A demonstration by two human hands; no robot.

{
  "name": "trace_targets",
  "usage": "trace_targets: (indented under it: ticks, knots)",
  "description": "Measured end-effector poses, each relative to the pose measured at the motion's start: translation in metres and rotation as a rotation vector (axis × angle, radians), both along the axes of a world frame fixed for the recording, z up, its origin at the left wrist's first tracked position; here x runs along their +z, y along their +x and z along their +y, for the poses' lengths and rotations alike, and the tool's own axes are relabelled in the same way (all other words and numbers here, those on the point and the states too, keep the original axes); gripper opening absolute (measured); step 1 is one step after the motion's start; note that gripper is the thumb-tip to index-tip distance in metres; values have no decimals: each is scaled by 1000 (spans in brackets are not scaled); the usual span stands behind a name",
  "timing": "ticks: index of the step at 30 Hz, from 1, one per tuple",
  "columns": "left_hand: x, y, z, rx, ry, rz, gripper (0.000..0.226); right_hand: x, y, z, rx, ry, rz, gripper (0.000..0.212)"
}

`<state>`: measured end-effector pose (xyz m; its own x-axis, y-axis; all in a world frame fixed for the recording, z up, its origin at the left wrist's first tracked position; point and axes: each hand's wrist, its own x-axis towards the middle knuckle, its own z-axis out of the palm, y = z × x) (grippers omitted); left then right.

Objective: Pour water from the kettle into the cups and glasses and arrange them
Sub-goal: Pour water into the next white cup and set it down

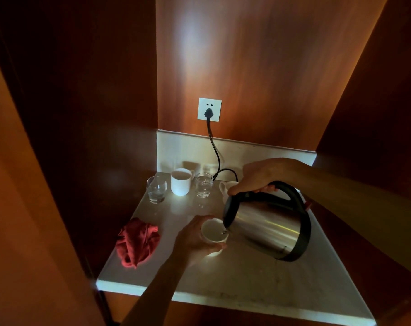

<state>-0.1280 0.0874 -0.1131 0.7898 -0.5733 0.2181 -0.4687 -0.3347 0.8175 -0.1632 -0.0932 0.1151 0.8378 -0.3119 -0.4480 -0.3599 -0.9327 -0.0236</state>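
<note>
here we judge the steel kettle [268, 222] heavy and slick, best taken by its black handle, where our right hand [256, 177] wraps it, tilted spout-down. our left hand [195, 238] curls round the fragile white cup [214, 231] at the counter's [247, 278] middle, water landing inside. behind, two glasses [156, 189] hold a little water; the mug [181, 181] looks filled.

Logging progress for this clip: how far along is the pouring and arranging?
Done: the back white cup and two glasses look filled. In hand: the right hand tips the kettle into the cup that the left hand steadies. Left: another cup behind the kettle, contents hidden, then arranging.
</note>
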Motion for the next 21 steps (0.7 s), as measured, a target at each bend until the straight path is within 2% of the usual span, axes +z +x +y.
trace_targets:
  ticks: [9, 13, 21]
  knots:
    - [-2, 2, -2, 8, -2, 14, 82, 0, -15, -5, -35, 100, -68, 48]
    - [-2, 2, -2, 5, -3, 14, 82, -7, -31, -12, -60, 144, -142, 57]
    - [1, 5, -6, 1, 58, 13, 85, -35, -71, -26, -257, 255, -358, 60]
